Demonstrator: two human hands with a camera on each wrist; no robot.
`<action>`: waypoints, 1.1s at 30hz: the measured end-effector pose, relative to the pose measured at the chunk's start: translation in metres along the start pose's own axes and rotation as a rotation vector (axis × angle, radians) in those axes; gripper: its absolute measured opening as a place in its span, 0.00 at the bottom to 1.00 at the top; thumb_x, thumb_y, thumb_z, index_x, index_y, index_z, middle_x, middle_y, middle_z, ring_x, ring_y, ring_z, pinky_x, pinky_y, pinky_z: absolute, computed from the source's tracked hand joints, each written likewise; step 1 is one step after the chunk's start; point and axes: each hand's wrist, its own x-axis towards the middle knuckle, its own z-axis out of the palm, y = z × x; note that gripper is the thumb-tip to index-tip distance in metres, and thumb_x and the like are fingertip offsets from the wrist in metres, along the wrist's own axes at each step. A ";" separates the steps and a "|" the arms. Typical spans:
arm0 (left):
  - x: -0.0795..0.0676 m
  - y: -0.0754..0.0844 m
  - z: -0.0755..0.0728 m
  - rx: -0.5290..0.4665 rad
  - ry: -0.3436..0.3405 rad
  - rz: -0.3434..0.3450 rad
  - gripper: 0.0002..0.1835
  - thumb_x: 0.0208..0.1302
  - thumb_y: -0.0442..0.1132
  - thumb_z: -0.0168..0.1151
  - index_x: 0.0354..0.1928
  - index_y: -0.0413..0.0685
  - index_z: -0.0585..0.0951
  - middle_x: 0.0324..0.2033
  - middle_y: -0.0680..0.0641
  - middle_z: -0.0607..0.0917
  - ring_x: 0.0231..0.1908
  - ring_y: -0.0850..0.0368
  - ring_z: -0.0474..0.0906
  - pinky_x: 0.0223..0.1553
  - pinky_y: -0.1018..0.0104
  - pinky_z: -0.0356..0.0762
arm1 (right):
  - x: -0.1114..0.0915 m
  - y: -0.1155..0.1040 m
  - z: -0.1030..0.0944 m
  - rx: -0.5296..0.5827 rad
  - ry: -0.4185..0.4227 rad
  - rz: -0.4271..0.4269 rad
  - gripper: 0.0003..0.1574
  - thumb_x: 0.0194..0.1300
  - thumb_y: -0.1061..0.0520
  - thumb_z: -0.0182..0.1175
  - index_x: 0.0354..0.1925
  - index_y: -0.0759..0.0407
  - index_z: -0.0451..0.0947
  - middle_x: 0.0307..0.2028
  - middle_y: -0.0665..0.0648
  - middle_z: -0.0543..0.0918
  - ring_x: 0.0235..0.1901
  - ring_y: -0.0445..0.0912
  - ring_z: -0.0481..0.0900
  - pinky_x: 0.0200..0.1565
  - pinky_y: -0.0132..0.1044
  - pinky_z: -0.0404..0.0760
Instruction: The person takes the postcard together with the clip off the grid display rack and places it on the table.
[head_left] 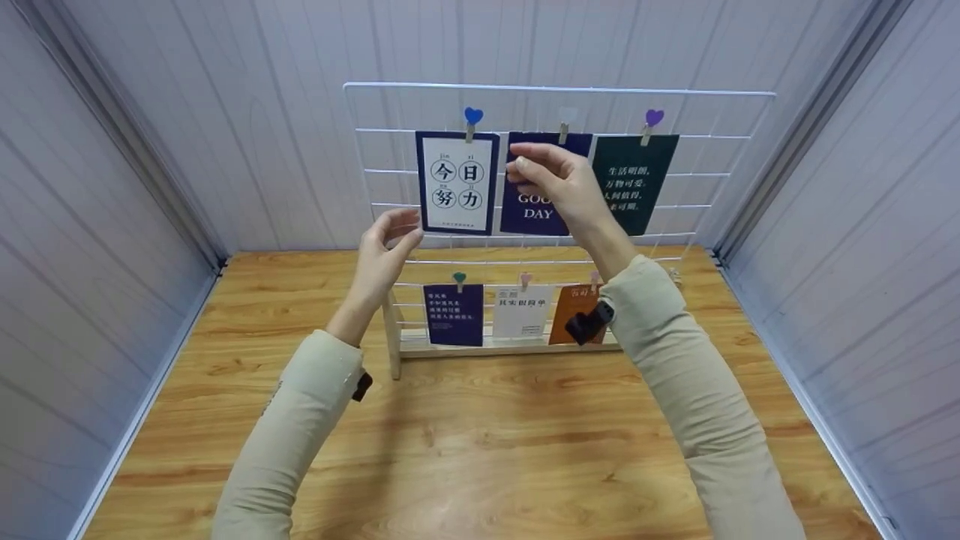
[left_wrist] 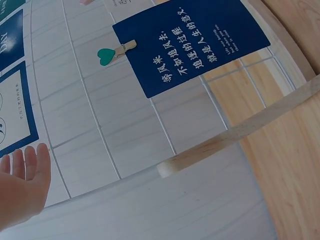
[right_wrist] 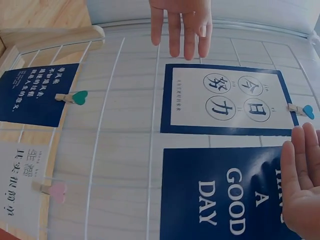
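A white card with a navy border (head_left: 459,182) hangs from a clothespin with a blue heart (head_left: 473,115) on the wire grid rack (head_left: 559,89). My left hand (head_left: 382,259) is by the card's lower left corner, fingers loosely bent and holding nothing; whether the fingertips touch it I cannot tell. In front of the navy "GOOD DAY" card (right_wrist: 215,195) is my right hand (head_left: 570,191), its fingers relaxed with nothing between them. A pale heart clothespin (head_left: 568,116) holds that card. Right of it hangs a dark green card (head_left: 634,176) under a purple heart clothespin (head_left: 655,118).
On the lower row hang a navy card (head_left: 454,315) with a green heart clothespin (left_wrist: 106,56), a white card (head_left: 520,315) and an orange card (head_left: 571,311). The rack's wooden base (head_left: 480,350) stands on a wood-grain surface (head_left: 480,442). Pale panels (head_left: 112,150) enclose the sides and back.
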 end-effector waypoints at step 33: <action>0.015 -0.023 0.004 -0.017 0.086 0.066 0.14 0.58 0.26 0.52 0.47 0.26 0.71 0.43 0.34 0.75 0.44 0.46 0.73 0.47 0.63 0.69 | 0.022 -0.043 0.043 -0.208 0.009 0.064 0.24 0.63 0.61 0.51 0.58 0.62 0.64 0.36 0.62 0.78 0.37 0.51 0.75 0.41 0.36 0.73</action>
